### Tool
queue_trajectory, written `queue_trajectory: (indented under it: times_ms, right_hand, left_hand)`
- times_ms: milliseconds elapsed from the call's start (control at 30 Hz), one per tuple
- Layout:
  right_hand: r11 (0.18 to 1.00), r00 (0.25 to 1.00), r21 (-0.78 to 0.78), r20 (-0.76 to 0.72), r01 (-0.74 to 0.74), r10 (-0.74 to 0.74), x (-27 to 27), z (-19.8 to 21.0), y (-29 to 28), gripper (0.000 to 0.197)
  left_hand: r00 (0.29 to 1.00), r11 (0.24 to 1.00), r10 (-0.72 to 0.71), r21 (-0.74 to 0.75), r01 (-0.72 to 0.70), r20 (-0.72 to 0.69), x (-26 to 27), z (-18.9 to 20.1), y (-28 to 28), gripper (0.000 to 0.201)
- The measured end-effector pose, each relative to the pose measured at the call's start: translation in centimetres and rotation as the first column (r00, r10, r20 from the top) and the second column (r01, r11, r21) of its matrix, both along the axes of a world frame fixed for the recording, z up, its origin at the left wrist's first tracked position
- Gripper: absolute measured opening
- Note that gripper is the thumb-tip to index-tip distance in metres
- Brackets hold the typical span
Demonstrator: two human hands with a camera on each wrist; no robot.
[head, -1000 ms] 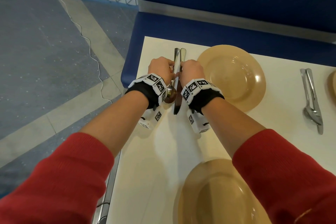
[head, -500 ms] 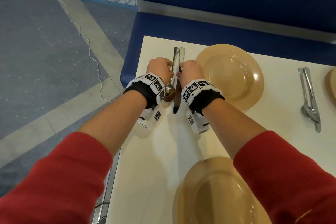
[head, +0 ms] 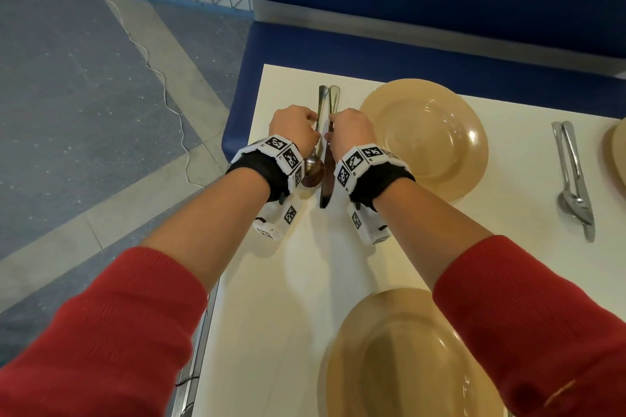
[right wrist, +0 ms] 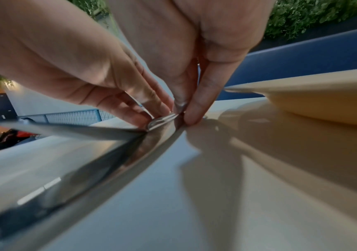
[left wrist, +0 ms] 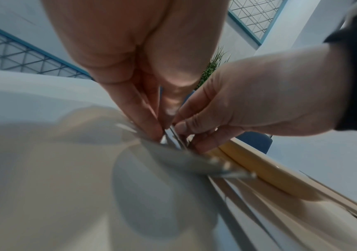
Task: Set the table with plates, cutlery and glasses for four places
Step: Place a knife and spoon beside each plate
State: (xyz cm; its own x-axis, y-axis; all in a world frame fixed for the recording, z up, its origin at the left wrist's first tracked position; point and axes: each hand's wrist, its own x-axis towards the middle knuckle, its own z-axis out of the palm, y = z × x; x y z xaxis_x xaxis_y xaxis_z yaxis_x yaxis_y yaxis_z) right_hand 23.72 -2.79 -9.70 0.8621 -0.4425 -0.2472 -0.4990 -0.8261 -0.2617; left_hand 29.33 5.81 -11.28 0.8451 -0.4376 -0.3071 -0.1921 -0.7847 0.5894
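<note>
Near the middle of the head view, the left hand [head: 294,127] pinches the handle of a spoon [head: 313,170] while the right hand [head: 350,132] pinches the handle of a knife [head: 327,179], the two pieces lying side by side on the cream table [head: 271,298] just left of the upper plate [head: 425,135]. A second plate [head: 389,359] sits at the lower centre of the frame, partly under the right red sleeve [head: 528,315], and another cutlery set [head: 574,179] lies at the right edge. In the blurred left wrist view fork tines seem to show under the fingers [left wrist: 143,117].
</note>
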Motion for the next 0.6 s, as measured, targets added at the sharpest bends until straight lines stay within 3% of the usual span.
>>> queue_trajectory:
  times_ms: [167,300,433,600]
  right_hand:
    - [1.0,0.999,0.026,0.043,-0.005,0.004,-0.7,0.3,-0.3,0.025]
    - [0.995,0.982,0.084,0.177,0.05,-0.065,-2.2,1.4,-1.5,0.032]
    - [0.978,0.907,0.163,0.378,0.132,-0.186,-5.6,4.0,-4.3,0.035]
    - [0.947,0.8,0.168,0.507,0.274,-0.321,-13.4,7.3,-11.4,0.033]
  left_hand:
    - [0.999,0.999,0.035,-0.009,-0.034,0.024,-0.5,0.7,0.4,0.033]
    - [0.99,0.993,0.097,-0.08,-0.089,0.106,-1.6,2.4,-0.1,0.033]
    - [0.989,0.969,0.113,-0.23,-0.088,0.1,-4.7,5.0,-2.9,0.035]
    - [0.999,0.928,-0.047,-0.37,0.043,-0.001,-12.1,8.1,-10.4,0.044]
